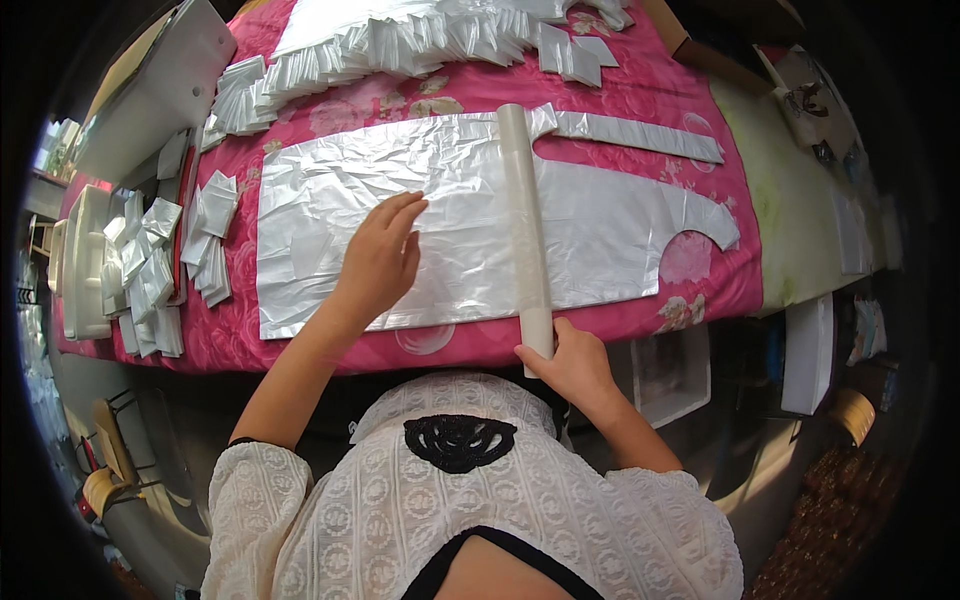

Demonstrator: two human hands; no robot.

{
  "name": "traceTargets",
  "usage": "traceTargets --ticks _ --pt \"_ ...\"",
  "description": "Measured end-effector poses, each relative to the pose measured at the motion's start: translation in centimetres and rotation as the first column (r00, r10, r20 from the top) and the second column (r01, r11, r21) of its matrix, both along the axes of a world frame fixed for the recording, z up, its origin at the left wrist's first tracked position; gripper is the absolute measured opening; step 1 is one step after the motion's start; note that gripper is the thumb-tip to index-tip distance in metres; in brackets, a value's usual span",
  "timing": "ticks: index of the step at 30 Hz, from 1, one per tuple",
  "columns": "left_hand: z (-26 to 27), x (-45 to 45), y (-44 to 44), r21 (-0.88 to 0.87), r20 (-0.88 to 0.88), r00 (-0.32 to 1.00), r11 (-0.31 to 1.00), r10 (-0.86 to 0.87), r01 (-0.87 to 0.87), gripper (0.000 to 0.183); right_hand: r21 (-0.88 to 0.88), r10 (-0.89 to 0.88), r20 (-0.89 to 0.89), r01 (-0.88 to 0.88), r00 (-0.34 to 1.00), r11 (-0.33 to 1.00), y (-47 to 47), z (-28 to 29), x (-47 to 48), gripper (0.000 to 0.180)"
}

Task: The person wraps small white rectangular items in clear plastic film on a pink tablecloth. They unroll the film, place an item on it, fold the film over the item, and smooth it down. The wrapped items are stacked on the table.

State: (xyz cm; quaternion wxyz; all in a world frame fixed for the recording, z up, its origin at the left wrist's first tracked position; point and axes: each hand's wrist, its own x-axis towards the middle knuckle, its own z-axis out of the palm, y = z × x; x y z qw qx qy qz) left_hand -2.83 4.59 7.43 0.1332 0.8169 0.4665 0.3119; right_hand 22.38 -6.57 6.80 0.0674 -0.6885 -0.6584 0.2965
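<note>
A stack of white plastic film aprons (450, 225) lies spread across the table, its wide end to my left and its curved cut-outs and straps to my right. A pale grey tube (525, 217) rests crosswise over the film. My right hand (574, 364) grips the tube's near end, which juts past the table's front edge. My left hand (385, 244) is over the wrinkled left half of the film with its fingers extended and nothing in them. Whether that palm presses on the film, I cannot tell.
A pink floral cloth (247, 322) covers the table. Folded white plastic packets stand in a long row (390, 49) at the back. More packets (150, 270) heap at the left beside a white foam tray (86, 262). A cardboard box (694, 34) stands back right.
</note>
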Motion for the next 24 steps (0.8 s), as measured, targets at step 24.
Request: traceTargets --ticks 24 --pt "-7.1 9.8 0.2 -0.117 -0.241 0.961 0.987 -0.136 0.111 0.068 -0.442 -0.426 -0.896 0.326 -0.124 0.836 26.5 -5.8 0.3 0.029"
